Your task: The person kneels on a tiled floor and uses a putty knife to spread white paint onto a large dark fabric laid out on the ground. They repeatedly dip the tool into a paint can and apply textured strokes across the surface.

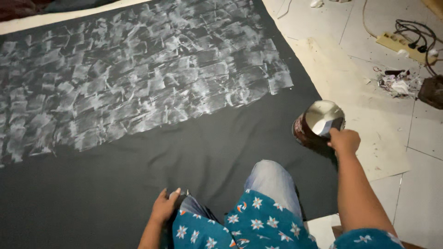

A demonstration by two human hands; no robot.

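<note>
I sit on a large black cloth spread on the floor, its far half covered in patchy white strokes. My right hand reaches out to a round tin can with a shiny inside, standing at the cloth's right edge. The fingers are closed on a small dark flat tool held at the can's rim. My left hand rests low on the cloth beside my knee, fingers curled; whether it holds anything is hidden.
A pale board or sheet lies on the white tiled floor right of the cloth. A power strip with black cables and a small heap of scraps sit at the far right.
</note>
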